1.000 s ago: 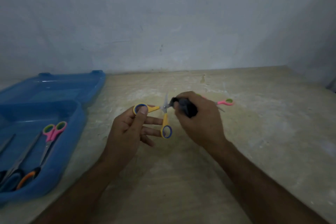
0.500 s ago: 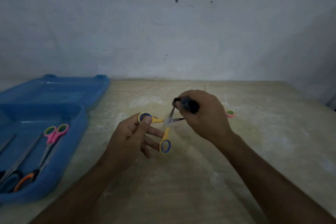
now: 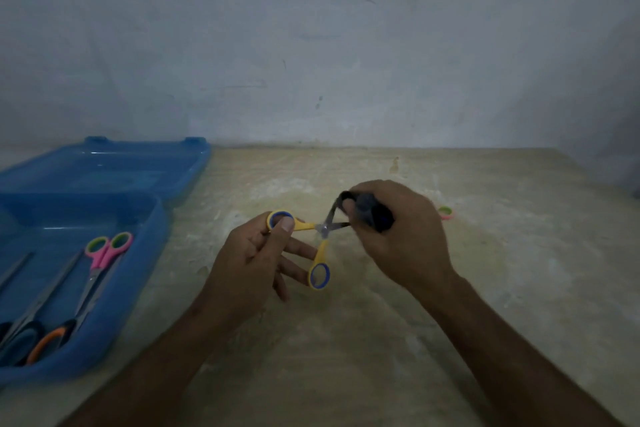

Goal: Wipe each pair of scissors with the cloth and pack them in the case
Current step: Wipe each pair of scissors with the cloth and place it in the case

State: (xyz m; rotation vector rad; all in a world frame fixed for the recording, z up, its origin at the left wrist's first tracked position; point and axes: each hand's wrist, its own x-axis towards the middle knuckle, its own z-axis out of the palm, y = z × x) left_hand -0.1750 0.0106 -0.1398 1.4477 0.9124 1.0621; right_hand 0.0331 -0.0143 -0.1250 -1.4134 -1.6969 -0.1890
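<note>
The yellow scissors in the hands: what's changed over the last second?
The right hand slid the dark cloth along the blades of the yellow scissors, from near the pivot out to the upper blade's tip. The left hand still holds one handle ring; the blue case is unchanged.
</note>
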